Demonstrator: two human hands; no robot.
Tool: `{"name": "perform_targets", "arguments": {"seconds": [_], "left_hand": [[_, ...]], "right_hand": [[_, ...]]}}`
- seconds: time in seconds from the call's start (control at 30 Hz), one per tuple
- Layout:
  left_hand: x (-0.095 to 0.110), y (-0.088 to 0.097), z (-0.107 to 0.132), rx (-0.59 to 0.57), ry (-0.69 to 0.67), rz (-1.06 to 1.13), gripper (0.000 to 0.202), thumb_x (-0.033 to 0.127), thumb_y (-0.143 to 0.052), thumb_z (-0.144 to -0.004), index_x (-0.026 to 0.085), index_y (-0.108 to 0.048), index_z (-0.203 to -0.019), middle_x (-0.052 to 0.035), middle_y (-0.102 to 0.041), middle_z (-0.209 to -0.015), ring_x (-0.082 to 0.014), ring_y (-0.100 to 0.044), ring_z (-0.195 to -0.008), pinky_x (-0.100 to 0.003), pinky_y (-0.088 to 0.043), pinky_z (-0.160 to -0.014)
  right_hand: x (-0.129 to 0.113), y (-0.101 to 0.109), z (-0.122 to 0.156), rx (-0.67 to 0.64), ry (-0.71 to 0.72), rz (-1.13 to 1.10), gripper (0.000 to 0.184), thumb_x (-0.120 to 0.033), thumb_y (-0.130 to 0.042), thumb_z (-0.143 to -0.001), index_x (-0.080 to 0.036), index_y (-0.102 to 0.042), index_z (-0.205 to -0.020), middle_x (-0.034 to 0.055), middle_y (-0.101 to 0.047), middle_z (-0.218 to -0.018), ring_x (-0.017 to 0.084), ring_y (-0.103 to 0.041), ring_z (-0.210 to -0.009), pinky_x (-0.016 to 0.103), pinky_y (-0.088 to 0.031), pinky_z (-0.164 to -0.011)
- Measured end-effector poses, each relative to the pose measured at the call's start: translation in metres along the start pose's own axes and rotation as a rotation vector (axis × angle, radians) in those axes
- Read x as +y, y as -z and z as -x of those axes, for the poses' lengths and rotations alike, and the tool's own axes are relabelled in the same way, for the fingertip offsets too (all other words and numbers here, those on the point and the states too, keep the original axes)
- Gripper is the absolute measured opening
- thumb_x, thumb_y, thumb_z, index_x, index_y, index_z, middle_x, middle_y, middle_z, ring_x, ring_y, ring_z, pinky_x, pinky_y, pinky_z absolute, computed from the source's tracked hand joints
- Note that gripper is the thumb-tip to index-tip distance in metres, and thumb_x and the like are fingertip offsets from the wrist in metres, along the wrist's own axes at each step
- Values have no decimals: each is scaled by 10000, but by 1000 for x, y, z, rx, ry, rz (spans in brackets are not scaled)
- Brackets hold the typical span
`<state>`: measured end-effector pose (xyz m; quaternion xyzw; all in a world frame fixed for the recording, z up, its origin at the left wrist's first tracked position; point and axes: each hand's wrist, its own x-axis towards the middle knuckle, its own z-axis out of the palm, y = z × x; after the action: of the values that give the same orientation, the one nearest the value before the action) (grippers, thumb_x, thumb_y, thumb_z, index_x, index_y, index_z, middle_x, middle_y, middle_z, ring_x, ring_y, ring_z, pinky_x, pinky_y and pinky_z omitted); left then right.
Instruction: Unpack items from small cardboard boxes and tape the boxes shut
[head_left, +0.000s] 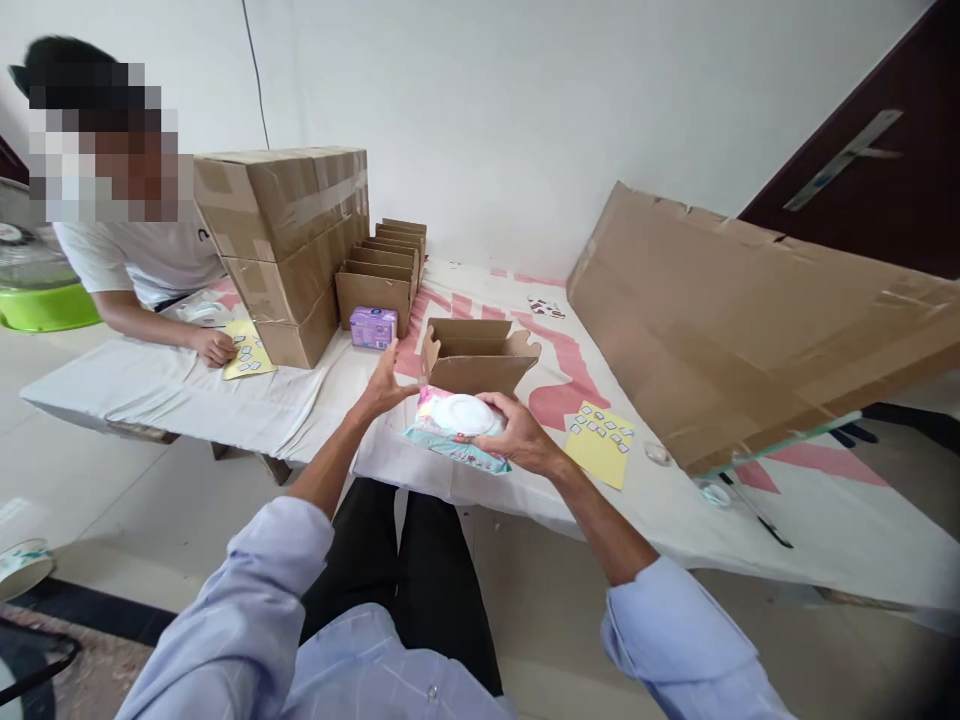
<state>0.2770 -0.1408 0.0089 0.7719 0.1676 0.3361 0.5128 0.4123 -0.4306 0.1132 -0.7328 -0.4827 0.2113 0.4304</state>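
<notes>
A pack of wet wipes [442, 440], teal and pink with a white lid, is tilted above the table's front edge. My right hand [517, 432] grips its right end, with the thumb and fingers bent over the lid side. My left hand [384, 385] is beside the pack's left end, fingers stretched out and apart. The left thumb reaches the pack's upper left corner; whether it touches cannot be told. Just behind the pack stands an open cardboard divider box [480, 372]. A purple pack [373, 328] stands beyond my left fingertips.
Stacked cardboard boxes [292, 250] stand at the left, beside a row of cardboard dividers [375, 290]. Across from them a large cardboard sheet [750, 330] leans. A yellow paper [600, 445] lies right of my hand. A person [150, 260] sits at left, one hand on another yellow sheet [251, 352].
</notes>
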Motion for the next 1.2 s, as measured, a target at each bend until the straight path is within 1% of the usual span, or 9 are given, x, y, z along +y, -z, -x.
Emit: {"name": "perform_targets", "arguments": {"seconds": [0.13, 0.27, 0.37, 0.5, 0.6, 0.77, 0.9, 1.03, 1.2], "left_hand": [[8, 42, 70, -112, 141, 100, 823, 693, -769, -927, 259, -594, -1604, -191, -552, -1686, -440, -482, -1599, -613, -476, -1250], [6, 57, 106, -293, 230, 124, 1228, 638, -994, -695, 239, -449, -1721, -236, -472, -1740, -496, -415, -1632, -642, -450, -1269], [-2, 60, 110, -344, 242, 71, 1487, 511, -1093, -556, 252, -298, -1786, -257, -401, -1770, -497, -368, -1657, -655, -384, -1315], [-10, 59, 103, -368, 212, 32, 1543, 373, -1083, -557, 249, -191, -1810, -247, -282, -1825, -474, -318, -1680, -624, -340, -1344], [-9, 53, 98, -383, 204, -22, 1442, 250, -1022, -574, 185, -254, -1793, -218, -423, -1758, -436, -434, -1608, -570, -328, -1359], [5, 49, 111, -260, 243, 58, 1282, 223, -1007, -547, 206, -463, -1707, -140, -656, -1528, -395, -615, -1409, -518, -493, -1234], [22, 56, 121, -57, 336, 251, 1160, 349, -1013, -615, 220, -524, -1659, -111, -746, -1357, -362, -708, -1284, -463, -574, -1121], [42, 64, 101, 172, 382, 419, 939, 521, -935, -746, 245, -591, -1575, -97, -770, -1322, -312, -773, -1138, -400, -643, -936], [65, 79, 70, 184, 395, 432, 825, 773, -835, -770, 160, -724, -1310, -162, -824, -1165, -338, -780, -1087, -326, -624, -707]], "right_hand": [[22, -53, -20, -36, 64, -21, 629, -283, -849, -670, -220, -721, -1283, 72, -771, -1253, 277, -717, -1121, 377, -601, -940], [44, -96, -36, -31, 167, 7, 692, -280, -859, -684, -225, -691, -1352, 97, -749, -1307, 302, -695, -1213, 453, -557, -1102], [65, -103, -30, -21, 183, 29, 854, -389, -917, -731, -239, -612, -1515, 152, -645, -1509, 347, -599, -1419, 509, -481, -1232], [90, -97, -10, -56, 144, 11, 1150, -442, -971, -708, -271, -424, -1705, 171, -422, -1736, 374, -394, -1632, 543, -341, -1356], [97, -100, -1, -71, 134, -37, 1190, -361, -948, -696, -240, -376, -1733, 187, -437, -1724, 368, -425, -1615, 535, -352, -1352], [86, -113, -2, -16, 41, -251, 1045, -403, -917, -729, -240, -485, -1667, 164, -554, -1656, 335, -565, -1501, 501, -454, -1287], [62, -116, -17, 12, -64, -452, 924, -542, -911, -740, -258, -606, -1566, 133, -650, -1559, 326, -654, -1385, 461, -556, -1175], [28, -115, -46, 7, -17, -527, 775, -677, -761, -864, -289, -634, -1522, 101, -691, -1495, 316, -677, -1300, 403, -634, -967], [-8, -114, -73, 15, 133, -445, 739, -744, -708, -871, -263, -680, -1431, 81, -750, -1358, 293, -673, -1203, 361, -609, -916]]}}
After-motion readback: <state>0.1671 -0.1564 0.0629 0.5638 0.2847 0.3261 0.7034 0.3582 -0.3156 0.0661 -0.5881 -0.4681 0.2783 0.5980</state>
